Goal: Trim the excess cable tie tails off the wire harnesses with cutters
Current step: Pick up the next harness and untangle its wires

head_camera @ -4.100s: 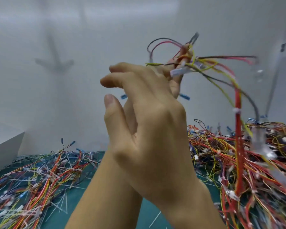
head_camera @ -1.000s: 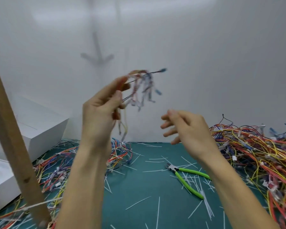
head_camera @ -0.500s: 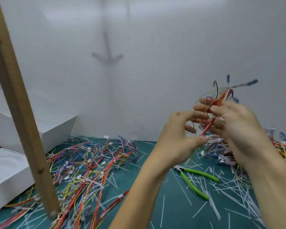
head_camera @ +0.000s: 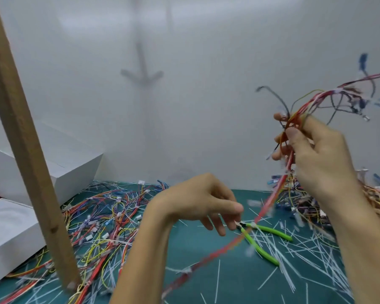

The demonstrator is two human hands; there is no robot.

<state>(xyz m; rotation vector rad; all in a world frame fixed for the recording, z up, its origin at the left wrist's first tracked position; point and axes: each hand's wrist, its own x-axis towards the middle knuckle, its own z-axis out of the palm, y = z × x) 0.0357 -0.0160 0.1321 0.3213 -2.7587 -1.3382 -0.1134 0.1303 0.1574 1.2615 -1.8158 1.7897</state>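
Observation:
My right hand (head_camera: 314,154) grips a wire harness (head_camera: 316,99) raised at the upper right. Its coloured wires and blue connectors fan out toward the frame edge. A long red strand of it (head_camera: 270,198), blurred, trails down to the left across the mat. My left hand (head_camera: 198,200) hangs low over the green mat (head_camera: 217,281) with loosely curled fingers. Its fingertips sit right at the head of the green-handled cutters (head_camera: 259,249), which lie flat on the mat. I see nothing held in that hand.
A wooden post (head_camera: 26,150) slants up at the left, with white boxes (head_camera: 59,167) behind it. Harness piles lie at the left (head_camera: 101,220) and at the far right (head_camera: 377,198). Cut white tie tails (head_camera: 298,251) litter the mat around the cutters.
My left hand has let go of the harness and dropped to the cutters' head. My right hand has lifted the harness higher and to the right, pulling its red strand out long.

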